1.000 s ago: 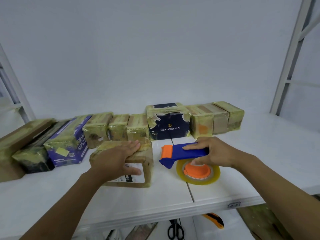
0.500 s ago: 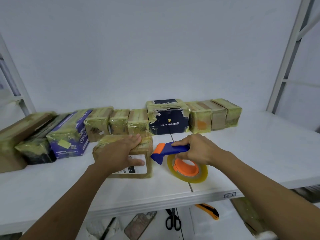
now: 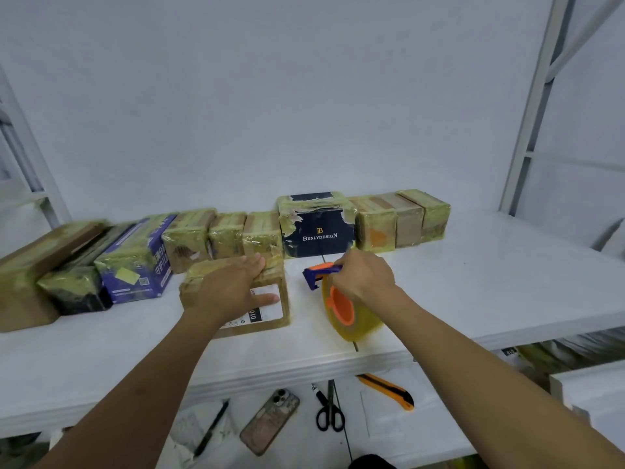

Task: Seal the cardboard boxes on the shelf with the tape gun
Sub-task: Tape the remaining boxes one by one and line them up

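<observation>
Plain white painted wall (image 3: pixel 304 96) fills the upper half of frame, evenly lit, soft diffuse light, only faint shadows. White flat shelf board (image 3: pixel 490 265) spans the middle, with a dark seam (image 3: pixel 355 347) near its front edge at centre. White metal upright post (image 3: pixel 531 110) at right, with a diagonal brace (image 3: pixel 581 38) in the upper right corner and a crossbar (image 3: pixel 575 161) behind it. Matching white upright (image 3: pixel 30 154) at far left. Lower white surface (image 3: pixel 372 431) sits below the board, bottom centre. White slab edge (image 3: pixel 592 387) at lower right, possibly another shelf; too cropped to tell.
</observation>
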